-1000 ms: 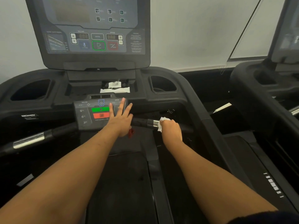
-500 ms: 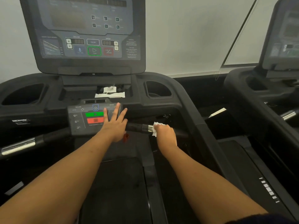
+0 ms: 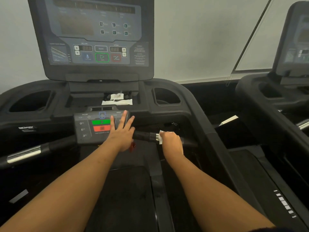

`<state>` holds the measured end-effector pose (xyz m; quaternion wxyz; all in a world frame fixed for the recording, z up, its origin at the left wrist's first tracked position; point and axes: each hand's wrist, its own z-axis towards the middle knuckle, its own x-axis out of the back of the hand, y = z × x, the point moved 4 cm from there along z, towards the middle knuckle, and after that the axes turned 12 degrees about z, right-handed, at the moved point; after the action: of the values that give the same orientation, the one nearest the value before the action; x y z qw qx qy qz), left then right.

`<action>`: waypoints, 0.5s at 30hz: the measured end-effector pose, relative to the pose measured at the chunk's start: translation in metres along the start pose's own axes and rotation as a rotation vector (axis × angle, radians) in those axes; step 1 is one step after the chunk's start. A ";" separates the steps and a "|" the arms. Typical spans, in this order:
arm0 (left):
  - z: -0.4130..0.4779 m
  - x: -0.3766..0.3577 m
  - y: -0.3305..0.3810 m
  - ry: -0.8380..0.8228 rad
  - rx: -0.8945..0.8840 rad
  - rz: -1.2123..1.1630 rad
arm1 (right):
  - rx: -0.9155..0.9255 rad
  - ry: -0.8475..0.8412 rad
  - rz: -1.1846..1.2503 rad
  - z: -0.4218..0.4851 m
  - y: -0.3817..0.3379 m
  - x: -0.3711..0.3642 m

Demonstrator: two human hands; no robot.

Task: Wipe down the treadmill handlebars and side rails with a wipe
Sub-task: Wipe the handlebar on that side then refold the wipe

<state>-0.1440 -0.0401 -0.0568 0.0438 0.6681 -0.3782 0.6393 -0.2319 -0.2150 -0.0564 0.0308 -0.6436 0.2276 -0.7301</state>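
At far left, left handlebar (image 3: 25, 154): black grip with a chrome band, angled down toward the frame edge, well apart from both hands. Above it, left cup holder (image 3: 31, 101), dark inside.

Centre: upright console (image 3: 98, 39), green-outlined key and red-outlined key side by side in its lower row. Below the console, a tray with two white wrappers (image 3: 117, 99), the small one just behind the long one.

Control panel (image 3: 90, 129) sits where the handlebars meet, a green bar above a red bar on its face. My left hand (image 3: 121, 133) lies flat on the panel's right part, fingers straight and spread, grasping nothing; the fingertips reach the upper right corner. A red tag (image 3: 133, 146) shows just under the heel of that hand.

Right of it, right handlebar (image 3: 143, 135): black grip ending in a ribbed chrome band. The white wipe (image 3: 161, 137) is on the bar just right of that band. My right hand (image 3: 172, 142) is clenched round wipe and bar together, knuckles up; only the wipe's left edge shows past the fingers.

Further right: right cup holder (image 3: 167, 97), then the right side rail (image 3: 217, 139) sloping down toward me, apart from the wipe. Under both forearms, dark belt (image 3: 120, 198). Far right, second treadmill (image 3: 275, 101), cut off by the frame edge.
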 end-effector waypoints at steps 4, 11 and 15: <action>0.001 0.000 -0.001 -0.008 -0.002 -0.006 | 0.030 0.027 0.015 -0.008 0.003 -0.004; 0.000 -0.001 -0.001 0.011 -0.002 -0.022 | 0.016 0.026 -0.018 0.000 -0.003 -0.003; 0.000 0.000 0.000 0.003 0.001 -0.018 | 0.051 0.020 0.014 -0.013 0.000 -0.010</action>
<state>-0.1440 -0.0398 -0.0568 0.0502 0.6705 -0.3717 0.6401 -0.2424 -0.2079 -0.0670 0.0499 -0.6337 0.2138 -0.7418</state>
